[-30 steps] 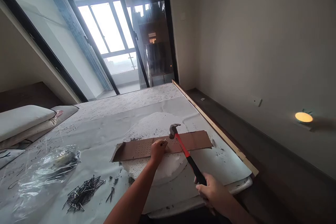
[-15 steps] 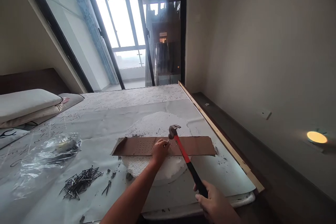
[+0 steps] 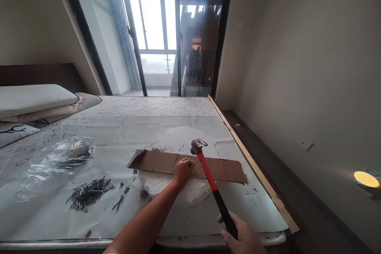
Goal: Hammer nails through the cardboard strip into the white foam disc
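Observation:
My left hand (image 3: 183, 170) rests on a brown cardboard strip (image 3: 222, 169), its fingers pinched on a small nail at the strip's middle. Rows of small holes mark the strip left of that hand. Under the strip lies a white foam disc (image 3: 178, 137). My right hand (image 3: 239, 233) is wrapped round the black lower handle of a claw hammer (image 3: 208, 170). The hammer's metal head is raised just beyond and to the right of my left fingertips. A pile of dark nails (image 3: 89, 193) lies to the left, with a few loose nails (image 3: 118, 203) beside it.
A clear plastic bag (image 3: 64, 158) lies on the sheet-covered bed at the left, near stacked pillows (image 3: 38, 99). A wooden strip (image 3: 253, 162) runs along the bed's right edge. Glass sliding doors stand behind, and a wall is at the right.
The view has tilted and shifted a little. The cardboard strip now slants down to the right. Both hands keep their holds, and the hammer head stays close to my left fingers.

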Available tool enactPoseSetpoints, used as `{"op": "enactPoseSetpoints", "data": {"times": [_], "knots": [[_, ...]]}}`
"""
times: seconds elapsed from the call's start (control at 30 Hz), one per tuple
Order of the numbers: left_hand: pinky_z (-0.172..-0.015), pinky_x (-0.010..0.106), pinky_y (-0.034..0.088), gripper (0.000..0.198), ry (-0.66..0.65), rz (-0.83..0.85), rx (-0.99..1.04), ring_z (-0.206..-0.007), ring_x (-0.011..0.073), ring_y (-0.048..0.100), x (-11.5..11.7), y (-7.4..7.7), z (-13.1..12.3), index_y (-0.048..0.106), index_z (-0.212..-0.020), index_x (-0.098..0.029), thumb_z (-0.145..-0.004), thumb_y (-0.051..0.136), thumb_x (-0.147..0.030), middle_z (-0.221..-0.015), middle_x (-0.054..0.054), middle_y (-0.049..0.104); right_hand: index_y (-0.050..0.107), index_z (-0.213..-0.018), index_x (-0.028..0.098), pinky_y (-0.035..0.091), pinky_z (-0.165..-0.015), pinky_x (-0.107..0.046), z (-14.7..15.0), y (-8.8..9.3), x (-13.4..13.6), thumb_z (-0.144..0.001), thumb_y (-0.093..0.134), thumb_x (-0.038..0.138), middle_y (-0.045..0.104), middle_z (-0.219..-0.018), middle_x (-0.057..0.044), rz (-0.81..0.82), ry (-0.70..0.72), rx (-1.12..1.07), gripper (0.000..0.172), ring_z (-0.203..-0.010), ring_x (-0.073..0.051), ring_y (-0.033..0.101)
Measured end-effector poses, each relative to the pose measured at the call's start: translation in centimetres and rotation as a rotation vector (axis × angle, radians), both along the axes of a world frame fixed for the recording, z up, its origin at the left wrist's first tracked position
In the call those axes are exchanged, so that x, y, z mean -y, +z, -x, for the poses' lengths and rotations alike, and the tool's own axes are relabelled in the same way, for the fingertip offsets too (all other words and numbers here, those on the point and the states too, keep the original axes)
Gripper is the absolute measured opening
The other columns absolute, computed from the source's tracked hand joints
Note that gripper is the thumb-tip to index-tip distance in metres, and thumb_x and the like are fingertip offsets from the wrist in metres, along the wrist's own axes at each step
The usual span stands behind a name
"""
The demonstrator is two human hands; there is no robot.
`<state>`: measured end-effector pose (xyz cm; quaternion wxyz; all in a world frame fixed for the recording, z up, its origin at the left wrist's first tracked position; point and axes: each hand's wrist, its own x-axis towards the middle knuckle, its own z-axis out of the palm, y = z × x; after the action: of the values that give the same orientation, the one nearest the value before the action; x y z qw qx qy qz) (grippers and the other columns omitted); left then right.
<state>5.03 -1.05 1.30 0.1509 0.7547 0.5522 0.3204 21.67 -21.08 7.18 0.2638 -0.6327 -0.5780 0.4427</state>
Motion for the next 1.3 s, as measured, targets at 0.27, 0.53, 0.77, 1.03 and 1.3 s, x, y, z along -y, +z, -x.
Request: {"op": "enactPoseSetpoints", "data": {"times": [0.27,0.53,0.77,1.03,1.3], "knots": [[-0.058,0.022,0.035,0.019,0.016,0.005,-0.032,-0.068,0.0129,0.056,-0.1,-0.2,-0.1,0.067,-0.065,-0.018,-0.077,0.053,-0.024,-0.072,0.002,0.064,0.050,-0.082,0.019,0.029,-0.051,-0.024,-0.1,-0.2,0.1,-0.066,0.043,0.025,0.033,-0.053,0.006,0.000,-0.017,0.003,0.019,-0.050,-0.014,0.039],[-0.059,0.023,0.035,0.020,0.019,0.022,-0.036,-0.069,0.0136,0.056,-0.2,-0.1,0.0,0.067,-0.064,-0.019,-0.077,0.053,-0.025,-0.071,0.002,0.064,0.049,-0.074,0.020,0.030,-0.052,-0.024,0.0,-0.3,0.3,-0.064,0.042,0.020,0.035,-0.054,0.005,-0.012,-0.056,0.057,0.013,-0.051,-0.013,0.038],[-0.058,0.023,0.035,0.019,0.016,0.002,-0.049,-0.069,0.0138,0.057,-0.2,0.0,0.1,0.067,-0.066,-0.019,-0.077,0.053,-0.026,-0.074,0.002,0.065,0.046,-0.072,0.020,0.029,-0.052,-0.024,0.1,-0.5,0.2,-0.064,0.041,0.019,0.037,-0.054,0.005,-0.029,-0.071,0.029,0.010,-0.052,-0.013,0.039],[-0.058,0.023,0.034,0.021,-0.007,-0.004,-0.052,-0.070,0.0138,0.057,-0.1,-0.3,0.4,0.067,-0.065,-0.019,-0.078,0.052,-0.026,-0.073,0.002,0.065,0.045,-0.076,0.021,0.031,-0.052,-0.023,0.3,-0.8,0.1,-0.067,0.038,0.020,0.040,-0.056,0.003,-0.090,-0.066,0.037,0.011,-0.054,-0.015,0.042],[-0.060,0.023,0.035,0.021,-0.008,0.028,-0.075,-0.071,0.0140,0.057,-0.1,0.0,0.3,0.068,-0.068,-0.019,-0.078,0.051,-0.027,-0.073,0.003,0.065,0.045,-0.075,0.021,0.030,-0.051,-0.022,0.1,-1.1,-0.1,-0.065,0.040,0.018,0.037,-0.054,0.005,-0.052,-0.018,0.080,0.011,-0.052,-0.014,0.040]]}}
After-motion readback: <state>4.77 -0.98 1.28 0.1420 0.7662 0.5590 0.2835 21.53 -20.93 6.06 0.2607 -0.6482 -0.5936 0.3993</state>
